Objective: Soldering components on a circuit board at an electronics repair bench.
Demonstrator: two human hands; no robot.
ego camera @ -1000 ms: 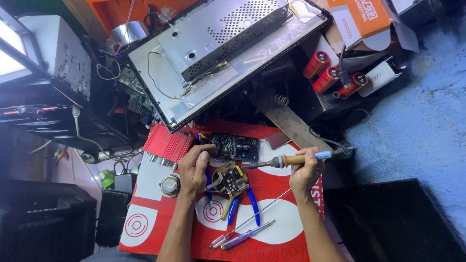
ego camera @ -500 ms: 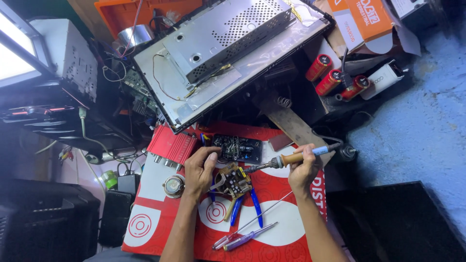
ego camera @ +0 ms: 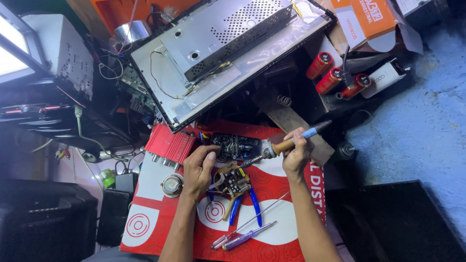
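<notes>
The left hand (ego camera: 198, 171) rests on the small brown board (ego camera: 233, 180) and keeps it flat on the red and white mat (ego camera: 272, 228); its fingers are curled on the board's left edge. The right hand (ego camera: 296, 154) holds the soldering iron (ego camera: 281, 144) by the wooden handle, fingers closed around it, and the metal tip points down-left to the top of the board. I cannot tell if the tip touches a joint or is just above it.

So the soldering seems to be in the middle: the board is in place and the iron is at it, but the pictures do not show which joints are finished. The blue pliers (ego camera: 242, 204) lie partly under the board, and two screwdrivers (ego camera: 245, 236) lie near, below it on the mat. The black board (ego camera: 236, 145) lies just behind, untouched, and the red case (ego camera: 170, 144) stands to the left.
</notes>
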